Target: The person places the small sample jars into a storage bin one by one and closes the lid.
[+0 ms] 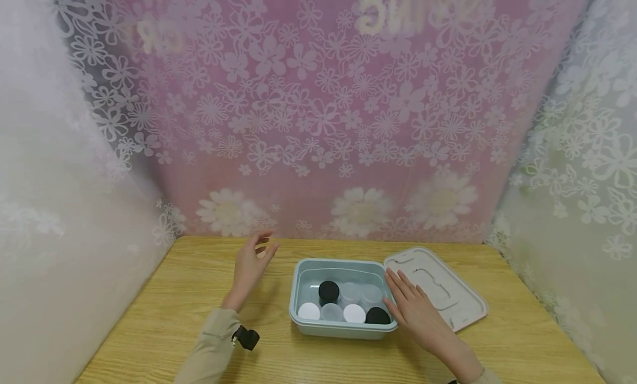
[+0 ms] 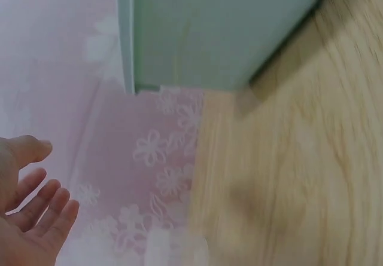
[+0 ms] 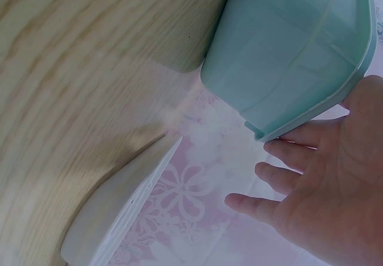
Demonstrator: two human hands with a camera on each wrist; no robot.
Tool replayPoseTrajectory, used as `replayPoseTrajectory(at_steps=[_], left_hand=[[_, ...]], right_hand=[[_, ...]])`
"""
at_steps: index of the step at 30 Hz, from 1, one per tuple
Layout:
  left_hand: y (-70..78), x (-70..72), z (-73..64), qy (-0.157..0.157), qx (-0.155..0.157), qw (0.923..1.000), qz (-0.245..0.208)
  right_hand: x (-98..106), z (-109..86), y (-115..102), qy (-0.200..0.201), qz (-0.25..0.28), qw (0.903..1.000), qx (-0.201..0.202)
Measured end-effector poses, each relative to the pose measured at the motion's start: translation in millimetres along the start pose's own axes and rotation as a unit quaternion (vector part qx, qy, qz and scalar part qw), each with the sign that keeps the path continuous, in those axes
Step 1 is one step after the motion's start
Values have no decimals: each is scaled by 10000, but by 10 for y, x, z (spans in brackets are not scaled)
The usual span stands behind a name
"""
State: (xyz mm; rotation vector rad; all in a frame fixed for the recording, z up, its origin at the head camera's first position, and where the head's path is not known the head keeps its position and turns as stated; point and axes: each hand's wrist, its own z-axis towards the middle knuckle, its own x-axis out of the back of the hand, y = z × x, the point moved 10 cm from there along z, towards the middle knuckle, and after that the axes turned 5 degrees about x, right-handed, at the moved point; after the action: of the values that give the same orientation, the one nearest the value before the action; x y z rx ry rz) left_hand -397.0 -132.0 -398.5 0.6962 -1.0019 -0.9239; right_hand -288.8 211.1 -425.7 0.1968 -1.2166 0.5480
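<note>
Your left grip [image 1: 250,266] and right grip [image 1: 418,311] are unclenched; a right-hand bump could slide the pale-blue rectangular plastic tub [image 1: 343,331].

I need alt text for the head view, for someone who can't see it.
A pale blue box of small round black, white and clear items sits on a wooden table, a white lid to its right. A person's right hand is at the box's right rim; the left hand is apart from it.
</note>
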Motion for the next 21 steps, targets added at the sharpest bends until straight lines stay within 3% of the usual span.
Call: replayPoseTrajectory(at_steps=[7,15,21], left_hand=[[-267,120,47,116,-33,9982,580],[-652,138,71,-168,701,9916,1078],[-810,96,73,-414,1092,9892,886]], right_hand=[[50,-3,-22,152,25,9999,67],[0,-3,6,-15,95,9999,-39],[23,-5,-12,22,65,10000,-49]])
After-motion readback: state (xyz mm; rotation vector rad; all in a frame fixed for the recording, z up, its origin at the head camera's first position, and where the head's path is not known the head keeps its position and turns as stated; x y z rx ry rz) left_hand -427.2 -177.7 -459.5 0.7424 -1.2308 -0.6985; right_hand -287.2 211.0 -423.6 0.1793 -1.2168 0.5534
